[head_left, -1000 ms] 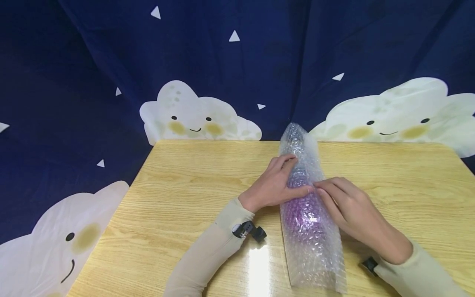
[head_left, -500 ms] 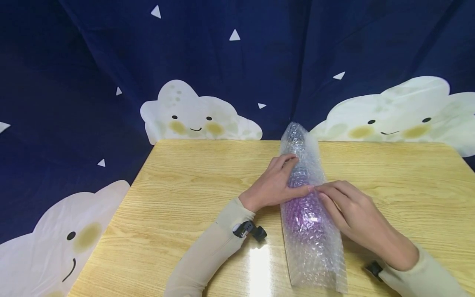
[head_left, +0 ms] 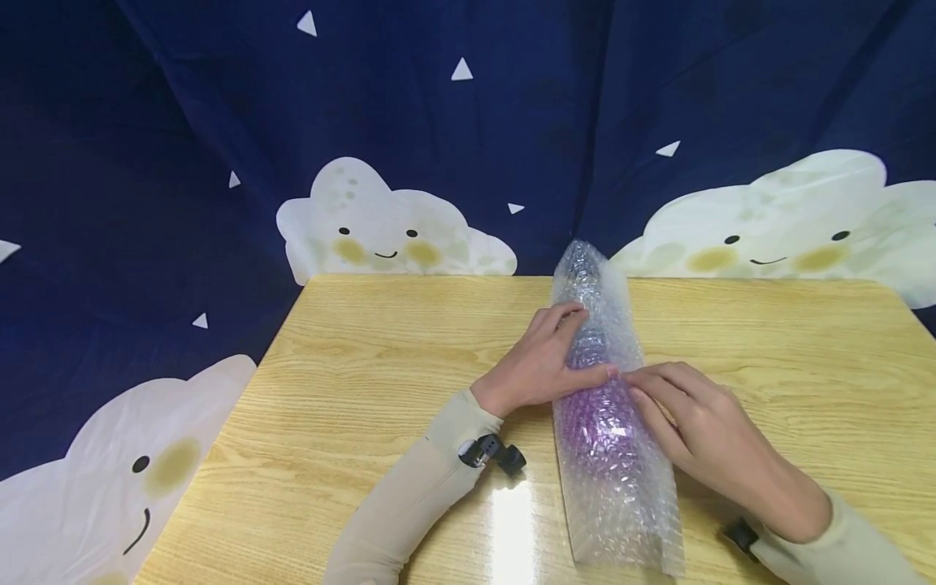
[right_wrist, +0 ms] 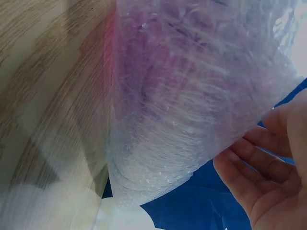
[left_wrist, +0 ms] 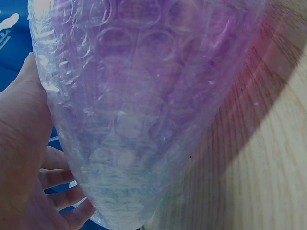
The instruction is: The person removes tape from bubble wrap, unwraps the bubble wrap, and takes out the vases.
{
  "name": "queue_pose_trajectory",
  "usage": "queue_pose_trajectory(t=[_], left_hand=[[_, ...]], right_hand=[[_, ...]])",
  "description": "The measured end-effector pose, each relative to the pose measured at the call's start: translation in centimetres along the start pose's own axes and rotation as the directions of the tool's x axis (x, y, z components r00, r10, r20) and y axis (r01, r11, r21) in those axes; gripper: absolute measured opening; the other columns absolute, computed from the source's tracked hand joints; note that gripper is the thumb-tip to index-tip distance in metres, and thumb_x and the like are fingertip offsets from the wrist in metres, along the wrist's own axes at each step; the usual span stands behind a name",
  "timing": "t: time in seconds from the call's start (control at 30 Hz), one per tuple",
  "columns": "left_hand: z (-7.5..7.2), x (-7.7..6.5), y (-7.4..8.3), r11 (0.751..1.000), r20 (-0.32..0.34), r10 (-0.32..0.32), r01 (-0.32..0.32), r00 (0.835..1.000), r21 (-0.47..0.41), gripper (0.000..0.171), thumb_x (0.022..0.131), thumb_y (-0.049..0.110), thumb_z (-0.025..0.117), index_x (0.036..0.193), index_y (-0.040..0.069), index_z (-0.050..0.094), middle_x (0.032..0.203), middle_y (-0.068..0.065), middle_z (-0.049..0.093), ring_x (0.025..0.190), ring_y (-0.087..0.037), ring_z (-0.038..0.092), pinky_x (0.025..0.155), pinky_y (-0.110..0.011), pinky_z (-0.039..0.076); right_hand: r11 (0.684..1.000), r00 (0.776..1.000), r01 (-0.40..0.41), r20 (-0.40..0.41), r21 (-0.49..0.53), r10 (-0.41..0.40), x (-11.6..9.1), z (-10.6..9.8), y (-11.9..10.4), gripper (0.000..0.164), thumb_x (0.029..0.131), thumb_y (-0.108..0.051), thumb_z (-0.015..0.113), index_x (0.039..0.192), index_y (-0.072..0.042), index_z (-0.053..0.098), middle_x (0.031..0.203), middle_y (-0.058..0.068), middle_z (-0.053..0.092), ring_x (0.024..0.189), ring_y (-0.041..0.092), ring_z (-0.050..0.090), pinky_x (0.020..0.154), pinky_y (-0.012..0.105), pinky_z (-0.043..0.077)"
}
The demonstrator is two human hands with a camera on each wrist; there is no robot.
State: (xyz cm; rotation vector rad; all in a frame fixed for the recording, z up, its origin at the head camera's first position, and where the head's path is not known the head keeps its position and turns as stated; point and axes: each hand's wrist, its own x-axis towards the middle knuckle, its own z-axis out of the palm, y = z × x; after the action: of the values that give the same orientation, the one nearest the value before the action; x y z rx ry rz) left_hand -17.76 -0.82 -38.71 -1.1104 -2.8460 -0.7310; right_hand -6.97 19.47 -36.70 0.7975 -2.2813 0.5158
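Clear bubble wrap (head_left: 621, 504) surrounds a long bundle with a bluish far end and a purple middle; the exact kind of thing inside is hidden. From the left side, my left hand (head_left: 534, 361) rests across the bundle, thumb and fingers spread apart over its upper face. My right hand (head_left: 702, 422) pinches the wrap's right-hand edge, fingertips close to the left thumb. In the left wrist view, the left fingers (left_wrist: 60, 184) lie along the wrap (left_wrist: 129, 120). In the right wrist view, the right fingertips (right_wrist: 228, 160) touch the edge of the wrap (right_wrist: 182, 105).
The bundle lies lengthwise on a wooden table (head_left: 395, 341), its far tip by the back edge. Behind hangs a dark blue curtain (head_left: 409, 97) with clouds and white triangles. Each sleeve carries a small black wrist device, such as the left one (head_left: 493, 453).
My right hand has shifted slightly down and to the right, its fingertips staying at the wrap's edge. The left hand and the bundle have stayed in place.
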Motion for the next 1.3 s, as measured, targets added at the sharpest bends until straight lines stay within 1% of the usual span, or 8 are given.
queue_pose_trajectory(t=[0.2,0.37,0.63,1.07,1.3], left_hand=[[0.02,0.02,0.04,1.000,0.001,0.000,0.000,1.000,-0.013,0.095,0.084,0.075,0.049,0.153,0.012,0.031,0.159,-0.002,0.027,0.147,-0.018,0.027,0.119,-0.035,0.035],[0.07,0.03,0.07,1.000,-0.003,0.009,-0.009,1.000,-0.015,0.094,0.085,0.075,0.049,0.152,0.011,0.032,0.158,-0.002,0.028,0.146,-0.018,0.028,0.119,-0.034,0.035],[0.04,-0.10,-0.02,1.000,-0.010,-0.001,0.001,1.000,-0.008,0.094,0.085,0.075,0.049,0.152,0.011,0.033,0.157,-0.001,0.030,0.145,-0.017,0.029,0.119,-0.033,0.035],[0.21,-0.12,0.04,1.000,-0.011,0.012,-0.013,1.000,-0.005,0.094,0.085,0.075,0.049,0.152,0.011,0.033,0.158,-0.003,0.029,0.144,-0.018,0.030,0.117,-0.036,0.038],[0.16,-0.06,0.08,1.000,-0.013,0.014,-0.014,1.000,-0.014,0.093,0.085,0.074,0.049,0.151,0.011,0.034,0.158,-0.003,0.029,0.144,-0.019,0.030,0.117,-0.036,0.039]], right_hand=[[1.000,1.000,0.026,-0.010,0.011,-0.026,0.00,-0.14,-0.28,0.032,0.096,-0.032,0.055,0.097,-0.007,0.075,0.097,0.006,0.073,0.089,0.019,0.069,0.079,0.033,0.055],[0.999,0.999,0.041,-0.022,0.022,-0.040,0.03,-0.24,-0.47,0.034,0.097,-0.034,0.055,0.095,-0.008,0.076,0.096,0.005,0.073,0.087,0.018,0.070,0.077,0.031,0.055],[0.998,0.998,0.060,-0.029,0.037,-0.059,0.06,-0.15,-0.61,0.033,0.098,-0.034,0.054,0.095,-0.009,0.076,0.097,0.004,0.073,0.089,0.018,0.069,0.078,0.031,0.055],[0.998,0.998,0.062,-0.012,0.025,-0.061,-0.10,-0.40,-0.95,0.034,0.098,-0.034,0.053,0.094,-0.009,0.076,0.096,0.003,0.073,0.089,0.016,0.068,0.077,0.030,0.055],[0.994,0.995,0.097,-0.033,0.044,-0.095,0.05,-0.49,-0.96,0.036,0.100,-0.034,0.050,0.095,-0.010,0.077,0.097,0.003,0.072,0.088,0.017,0.067,0.078,0.029,0.054]])
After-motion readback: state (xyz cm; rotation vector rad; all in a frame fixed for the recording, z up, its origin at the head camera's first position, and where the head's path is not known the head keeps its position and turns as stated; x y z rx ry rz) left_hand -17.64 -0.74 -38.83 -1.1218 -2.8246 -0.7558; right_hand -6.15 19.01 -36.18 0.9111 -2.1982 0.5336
